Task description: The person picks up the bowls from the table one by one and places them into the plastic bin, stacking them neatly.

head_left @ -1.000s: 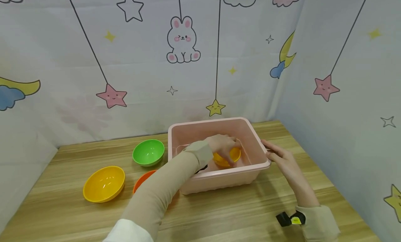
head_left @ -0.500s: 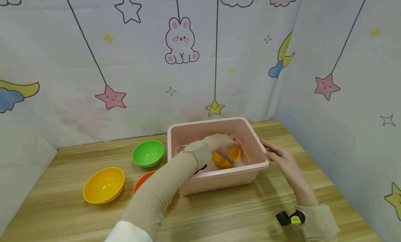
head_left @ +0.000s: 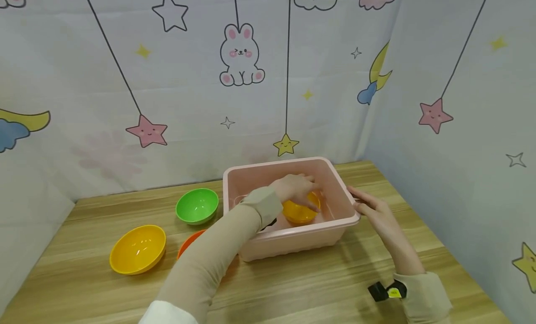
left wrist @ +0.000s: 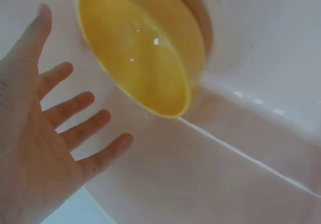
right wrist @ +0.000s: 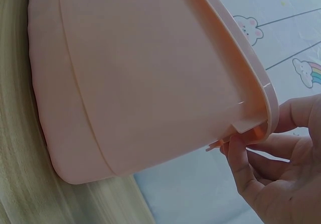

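A pink plastic basin stands on the table, with a yellow bowl inside it. My left hand reaches into the basin above this bowl. In the left wrist view the left hand has its fingers spread and apart from the bowl, holding nothing. My right hand is at the basin's right rim. Seen from the right wrist, that hand pinches the rim of the basin at a corner, thumb and fingers on either side.
Left of the basin are a green bowl and a larger yellow bowl. An orange bowl is mostly hidden behind the left sleeve. A printed curtain hangs behind the wooden table and along its right side.
The left hand has come up slightly from the yellow bowl, its fingers letting go of the rim, so more of the bowl shows. The right hand keeps its hold on the basin.
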Demonstrator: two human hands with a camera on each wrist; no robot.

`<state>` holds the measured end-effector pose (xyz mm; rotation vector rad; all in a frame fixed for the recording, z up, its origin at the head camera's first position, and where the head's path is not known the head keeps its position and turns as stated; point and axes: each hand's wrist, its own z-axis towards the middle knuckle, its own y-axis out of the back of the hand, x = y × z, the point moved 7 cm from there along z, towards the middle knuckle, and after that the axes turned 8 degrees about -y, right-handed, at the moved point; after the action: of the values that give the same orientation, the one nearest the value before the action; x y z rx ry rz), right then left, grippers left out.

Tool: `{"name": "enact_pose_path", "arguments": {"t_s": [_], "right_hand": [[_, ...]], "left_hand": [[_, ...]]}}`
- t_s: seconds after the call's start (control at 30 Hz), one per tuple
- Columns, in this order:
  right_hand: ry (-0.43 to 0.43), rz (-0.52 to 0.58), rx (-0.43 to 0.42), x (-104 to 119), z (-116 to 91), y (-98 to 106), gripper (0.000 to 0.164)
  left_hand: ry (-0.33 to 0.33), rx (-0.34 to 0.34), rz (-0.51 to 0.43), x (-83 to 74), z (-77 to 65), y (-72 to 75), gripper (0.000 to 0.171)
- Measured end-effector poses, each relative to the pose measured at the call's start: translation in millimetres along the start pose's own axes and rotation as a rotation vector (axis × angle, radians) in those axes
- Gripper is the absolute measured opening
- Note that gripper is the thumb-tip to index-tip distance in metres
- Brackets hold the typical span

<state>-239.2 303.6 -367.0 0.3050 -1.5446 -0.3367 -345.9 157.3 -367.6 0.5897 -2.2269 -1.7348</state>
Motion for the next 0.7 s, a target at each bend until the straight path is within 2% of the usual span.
{"name": "enact_pose_path", "arguments": {"t_s": [0.2, 0.4, 0.53, 0.7], "right_hand": [[-0.018, -0.017, 0.001, 0, -2, 1, 0.047], [-0.028, -0.014, -0.001, 0, -1, 1, 0.048], [-0.029, -0.018, -0.003, 0, 0, 1, 0.048], [-0.026, -0.019, -0.009, 0, 0, 1, 0.047]], "left_hand": [[0.087, 0.009, -0.028, 1.9, -9.4, 11.5, 0.061], [0.15, 0.048, -0.064, -0.9, -24.0, 24.4, 0.063], [0.178, 0.051, -0.098, -4.3, -32.4, 31.7, 0.066], [0.181, 0.034, -0.104, -10.3, -42.4, 39.0, 0.067]]}}
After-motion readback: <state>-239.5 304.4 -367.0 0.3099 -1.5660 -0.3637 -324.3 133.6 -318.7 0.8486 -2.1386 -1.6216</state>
